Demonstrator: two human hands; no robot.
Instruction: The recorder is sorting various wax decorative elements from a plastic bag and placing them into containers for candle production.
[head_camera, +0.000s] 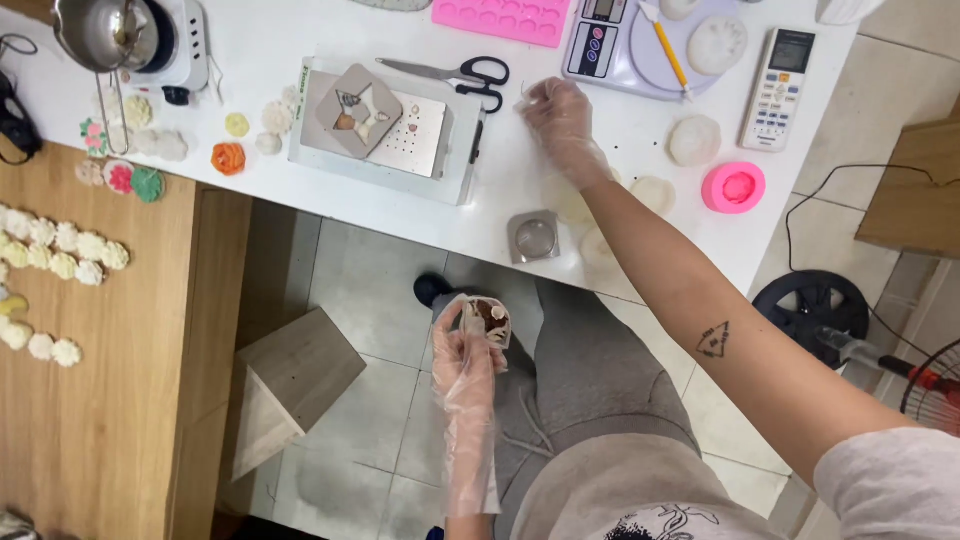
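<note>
Nearest the camera, the left hand (466, 362), in a loose clear plastic glove, is raised over the person's lap, its grip closed around a small clear bag (489, 320) of brownish bits held above the tiled floor (370, 290). Beside it on the floor stands a grey wooden box (292, 385), tilted on an edge, next to a wooden side table (100, 400) that carries rows of small cream flower shapes (62, 250).

Farther out, the right arm reaches across the edge of the white bench (500, 180). The right hand (557, 120), also gloved, rests over the bench with thumb and forefinger pinched on something tiny and pale; what it is cannot be told. Just left of this hand lie black-handled scissors (460, 75), and beyond them a white block-shaped device (385, 130) with a square grey mould (360, 110) set on top, holding small shells and scraps. Near the forearm sits a small square clear dish (533, 237), with pale round discs (693, 140) and a pink round mould (733, 187) to the right.

At the far edge are a kitchen scale (620, 45) with a yellow pencil-like stick (668, 50) and a white disc on it, a white remote control (777, 88), a pink tray mould (500, 18), and on the left a metal pot (105, 35) on a small hotplate, with coloured flower pieces (228, 157) just beside it.
</note>
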